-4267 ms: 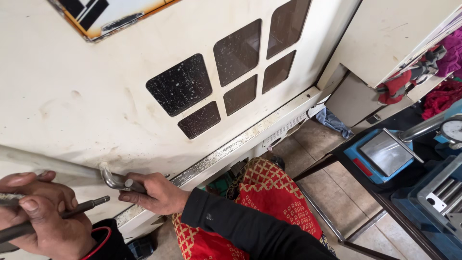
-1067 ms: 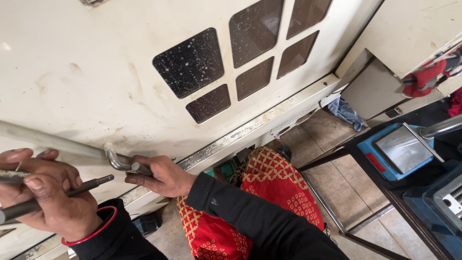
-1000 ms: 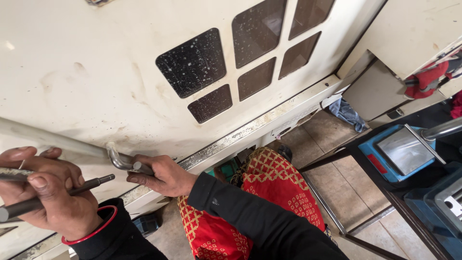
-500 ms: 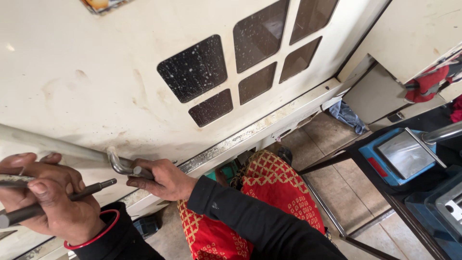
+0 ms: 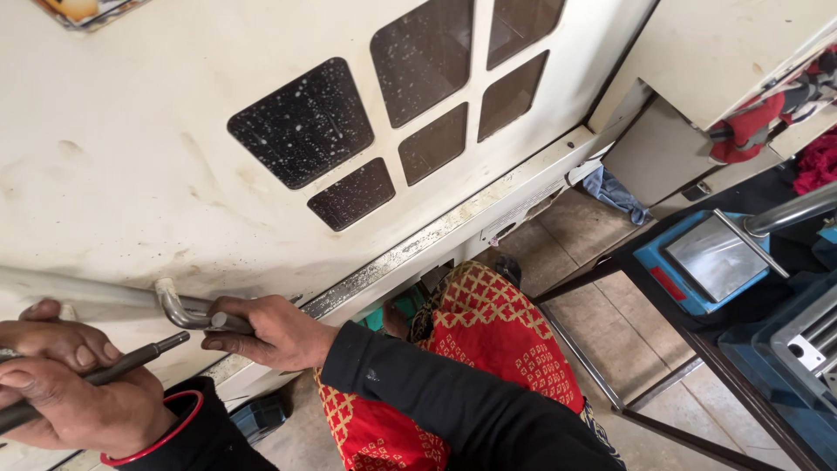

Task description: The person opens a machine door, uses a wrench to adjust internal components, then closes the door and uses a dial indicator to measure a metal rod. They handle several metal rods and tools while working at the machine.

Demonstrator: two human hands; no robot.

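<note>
A cream machine panel (image 5: 157,105) with dark square windows (image 5: 301,122) fills the upper left. A long metal bar (image 5: 78,288) runs along its lower edge, ending in a bent steel handle (image 5: 179,310). My right hand (image 5: 275,331) grips that bent handle, its black sleeve reaching across a red patterned garment (image 5: 488,349). My left hand (image 5: 61,392), with a red bangle at the wrist, is closed on a dark metal rod (image 5: 131,362) whose tip points toward the handle, a short gap away.
A metal strip (image 5: 453,227) edges the panel's bottom. To the right stands a dark table frame (image 5: 663,305) carrying a blue scale with a steel plate (image 5: 711,253). Brown floor tiles (image 5: 602,323), a blue rag (image 5: 615,192) and red cloth (image 5: 750,131) lie beyond.
The view has shifted slightly. Both hands keep their grips; the left hand with the rod has sunk a little lower relative to the handle.
</note>
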